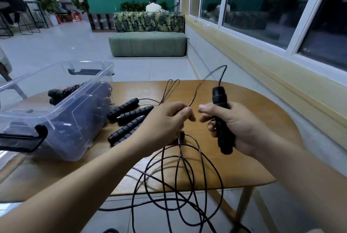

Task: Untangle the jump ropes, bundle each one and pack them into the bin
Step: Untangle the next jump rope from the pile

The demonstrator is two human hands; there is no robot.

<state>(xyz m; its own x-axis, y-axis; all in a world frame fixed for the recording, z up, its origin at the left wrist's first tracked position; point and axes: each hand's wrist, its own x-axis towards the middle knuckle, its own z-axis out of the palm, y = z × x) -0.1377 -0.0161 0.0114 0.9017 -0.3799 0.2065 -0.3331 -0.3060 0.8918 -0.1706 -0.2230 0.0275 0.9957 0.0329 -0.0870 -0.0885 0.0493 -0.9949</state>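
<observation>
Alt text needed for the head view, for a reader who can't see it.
Over a wooden table, the right hand grips a black jump-rope handle while the left hand pinches a thin cord. More handles lie beside a clear bin; tangled cord hangs off the near edge.

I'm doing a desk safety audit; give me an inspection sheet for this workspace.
Surface: rounded wooden table.
Job's things: clear plastic bin with black latches at left, dark rope bundles inside; several black ribbed foam handles lie beside it.
Clutter: nothing seen.
Hands: left hand pinches a thin black cord; right hand grips another black foam handle.
Cables: black cords hang looped over the near edge.
Surroundings: green bench, windows, seated people far off.
</observation>
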